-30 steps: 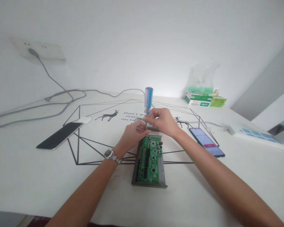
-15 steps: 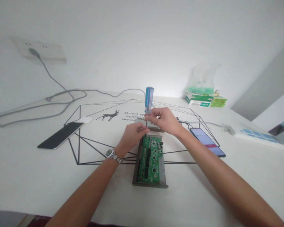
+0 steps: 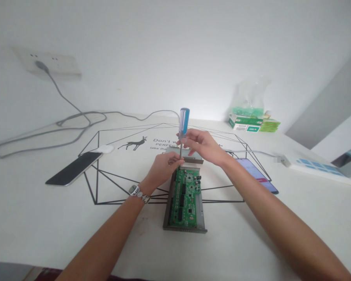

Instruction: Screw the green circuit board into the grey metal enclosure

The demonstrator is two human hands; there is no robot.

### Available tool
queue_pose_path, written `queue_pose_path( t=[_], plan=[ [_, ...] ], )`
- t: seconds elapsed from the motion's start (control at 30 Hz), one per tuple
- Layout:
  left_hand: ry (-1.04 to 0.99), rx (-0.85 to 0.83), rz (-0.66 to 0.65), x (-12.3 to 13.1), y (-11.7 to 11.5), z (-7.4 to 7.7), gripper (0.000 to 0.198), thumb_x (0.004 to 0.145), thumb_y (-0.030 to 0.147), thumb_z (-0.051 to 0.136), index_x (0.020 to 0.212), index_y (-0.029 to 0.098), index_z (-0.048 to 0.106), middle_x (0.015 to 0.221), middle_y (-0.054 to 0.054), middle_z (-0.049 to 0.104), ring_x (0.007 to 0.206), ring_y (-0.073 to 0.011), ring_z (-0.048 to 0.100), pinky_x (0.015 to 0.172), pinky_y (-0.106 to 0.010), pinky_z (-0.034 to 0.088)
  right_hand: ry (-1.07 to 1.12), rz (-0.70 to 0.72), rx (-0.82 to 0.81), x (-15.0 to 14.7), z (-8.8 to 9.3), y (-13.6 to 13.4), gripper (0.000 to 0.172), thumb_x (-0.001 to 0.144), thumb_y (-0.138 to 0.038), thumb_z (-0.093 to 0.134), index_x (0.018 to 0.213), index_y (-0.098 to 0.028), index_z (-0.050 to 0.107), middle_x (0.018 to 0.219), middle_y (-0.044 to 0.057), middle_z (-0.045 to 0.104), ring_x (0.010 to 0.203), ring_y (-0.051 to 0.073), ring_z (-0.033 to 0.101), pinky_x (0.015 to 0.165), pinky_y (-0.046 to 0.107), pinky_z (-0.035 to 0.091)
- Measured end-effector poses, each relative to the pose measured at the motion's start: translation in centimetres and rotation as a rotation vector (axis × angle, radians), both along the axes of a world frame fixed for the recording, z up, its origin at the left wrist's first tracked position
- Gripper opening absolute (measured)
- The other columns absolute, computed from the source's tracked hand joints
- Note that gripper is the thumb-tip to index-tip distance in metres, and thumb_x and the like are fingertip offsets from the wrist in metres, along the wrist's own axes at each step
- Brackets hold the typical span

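Observation:
A screwdriver (image 3: 184, 121) with a blue and clear striped handle stands upright over the far left corner of a green circuit board (image 3: 188, 199), which lies in a grey metal tray (image 3: 201, 212). The fingers of my right hand (image 3: 203, 144) are round the shaft just under the handle. Low on the shaft, near the tip, the thumb and fingers of my left hand (image 3: 163, 168) pinch it. The tip is hidden by my left fingers. Behind the board lies a flat grey metal piece (image 3: 194, 160), partly covered by my hands.
A dark phone (image 3: 74, 168) and a white mouse (image 3: 105, 148) lie left; a lit phone (image 3: 259, 175) lies right. Green boxes (image 3: 245, 122) with a plastic bag stand at the back right. A white power strip (image 3: 318, 168) sits far right. A grey cable (image 3: 84, 113) loops at the back left.
The screwdriver's handle has turned, its blue stripe now on the right. My right fingers have loosened and spread a little on the shaft. My left hand has hardly moved.

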State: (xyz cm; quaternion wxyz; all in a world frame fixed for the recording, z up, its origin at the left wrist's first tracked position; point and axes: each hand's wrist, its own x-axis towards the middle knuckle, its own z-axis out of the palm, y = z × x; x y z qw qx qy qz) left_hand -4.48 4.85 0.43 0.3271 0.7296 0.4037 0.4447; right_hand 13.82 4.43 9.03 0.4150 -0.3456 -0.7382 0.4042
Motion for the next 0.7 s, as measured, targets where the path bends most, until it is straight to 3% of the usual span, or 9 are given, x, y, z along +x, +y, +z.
queue_pose_path(
  t=[0.13, 0.23, 0.43, 0.53, 0.6, 0.7],
  plan=[
    [-0.024, -0.026, -0.015, 0.1, 0.0, 0.0, 0.018, 0.081, 0.036, 0.071, 0.084, 0.018, 0.073, 0.081, -0.004, 0.079, 0.078, -0.0207, 0.074, 0.075, -0.031, 0.058, 0.021, 0.02, -0.001, 0.4, -0.2, 0.5, 0.027, 0.084, -0.043, 0.07, 0.097, -0.019, 0.068, 0.102, 0.007, 0.07, 0.091, 0.019, 0.063, 0.061, 0.028, 0.056],
    [-0.043, -0.042, -0.026, 0.2, -0.1, -0.1, 0.019, 0.081, 0.036, 0.071, 0.086, 0.018, 0.072, 0.085, -0.005, 0.08, 0.08, -0.0212, 0.075, 0.077, -0.032, 0.058, 0.047, -0.043, 0.059, 0.1, -0.6, 0.8, 0.027, 0.079, -0.044, 0.074, 0.086, -0.02, 0.064, 0.091, 0.004, 0.066, 0.083, 0.017, 0.06, 0.057, 0.027, 0.053],
    [-0.04, -0.048, -0.04, 0.2, -0.1, -0.1, 0.02, 0.083, 0.036, 0.068, 0.089, 0.018, 0.072, 0.089, -0.006, 0.081, 0.085, -0.0229, 0.076, 0.081, -0.034, 0.059, 0.046, -0.395, 0.281, -1.8, -1.1, -0.6, 0.027, 0.077, -0.036, 0.074, 0.072, -0.022, 0.052, 0.067, -0.004, 0.055, 0.064, 0.012, 0.05, 0.06, 0.028, 0.043],
    [-0.04, -0.05, -0.064, 0.3, -0.2, -0.1, 0.021, 0.083, 0.035, 0.066, 0.091, 0.017, 0.072, 0.09, -0.006, 0.081, 0.086, -0.0235, 0.077, 0.083, -0.035, 0.059, -0.011, -0.557, 0.308, -2.4, -1.0, -1.4, 0.026, 0.076, -0.033, 0.073, 0.071, -0.022, 0.05, 0.062, -0.006, 0.052, 0.058, 0.011, 0.046, 0.058, 0.029, 0.038],
    [-0.034, -0.044, -0.072, 0.3, -0.2, 0.0, 0.02, 0.084, 0.035, 0.065, 0.091, 0.018, 0.072, 0.091, -0.006, 0.081, 0.088, -0.0237, 0.077, 0.084, -0.035, 0.06, -0.039, -0.539, 0.315, -2.3, -0.8, -1.4, 0.026, 0.076, -0.034, 0.073, 0.072, -0.022, 0.051, 0.065, -0.005, 0.055, 0.061, 0.012, 0.049, 0.058, 0.029, 0.038],
    [-0.024, -0.049, -0.068, 0.2, -0.3, 0.1, 0.019, 0.085, 0.034, 0.065, 0.092, 0.018, 0.072, 0.094, -0.006, 0.081, 0.092, -0.0243, 0.077, 0.086, -0.036, 0.059, -0.024, -0.306, 0.241, -1.3, -0.2, -0.9, 0.027, 0.077, -0.039, 0.075, 0.084, -0.021, 0.056, 0.077, -0.001, 0.062, 0.073, 0.015, 0.058, 0.059, 0.028, 0.044]
  ],
)
